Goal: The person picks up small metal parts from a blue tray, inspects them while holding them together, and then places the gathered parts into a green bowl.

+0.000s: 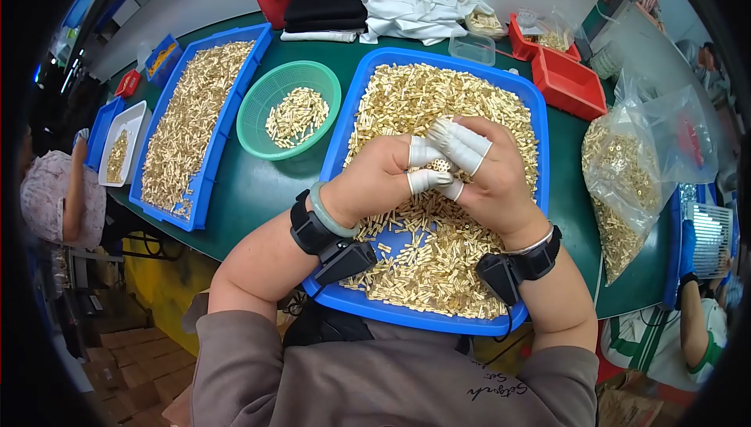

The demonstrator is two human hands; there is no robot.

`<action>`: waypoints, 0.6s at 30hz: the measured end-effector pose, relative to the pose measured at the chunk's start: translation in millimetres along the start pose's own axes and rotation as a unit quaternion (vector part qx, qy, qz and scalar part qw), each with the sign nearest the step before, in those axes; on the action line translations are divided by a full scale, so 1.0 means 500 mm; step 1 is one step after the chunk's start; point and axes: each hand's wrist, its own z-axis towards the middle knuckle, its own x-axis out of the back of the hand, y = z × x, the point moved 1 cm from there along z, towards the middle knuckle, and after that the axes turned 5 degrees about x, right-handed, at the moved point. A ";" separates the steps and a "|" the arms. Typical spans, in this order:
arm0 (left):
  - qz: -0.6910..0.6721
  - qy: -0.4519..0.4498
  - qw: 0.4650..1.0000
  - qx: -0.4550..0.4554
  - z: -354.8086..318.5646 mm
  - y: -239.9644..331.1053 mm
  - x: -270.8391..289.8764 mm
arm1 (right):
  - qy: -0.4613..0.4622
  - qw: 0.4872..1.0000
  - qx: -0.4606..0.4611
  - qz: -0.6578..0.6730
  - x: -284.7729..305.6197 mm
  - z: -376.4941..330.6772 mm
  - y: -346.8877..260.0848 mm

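Over the near blue tray (341, 145) heaped with small brass parts (438, 98), the left hand (381, 175) and right hand (486, 167) meet, their white-capped fingertips (458, 147) pressed together, pinching a small cluster of brass pieces (443, 166) between them. Just left of the tray sits a green basket (258, 106) with more parts, and beyond it a second blue tray (227, 118). At far right lies a clear bag (626, 184) of brass parts

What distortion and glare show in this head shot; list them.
Head view: fisheye bends the blue tray's edges and the green table rim, with black vignette corners; even light, small glints on the brass parts, sheen on the plastic bag; both hands sharp.
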 end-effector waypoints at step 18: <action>-0.274 0.127 0.931 0.206 0.007 -0.022 -0.002 | 0.061 0.973 -0.117 0.188 -0.011 -0.011 0.012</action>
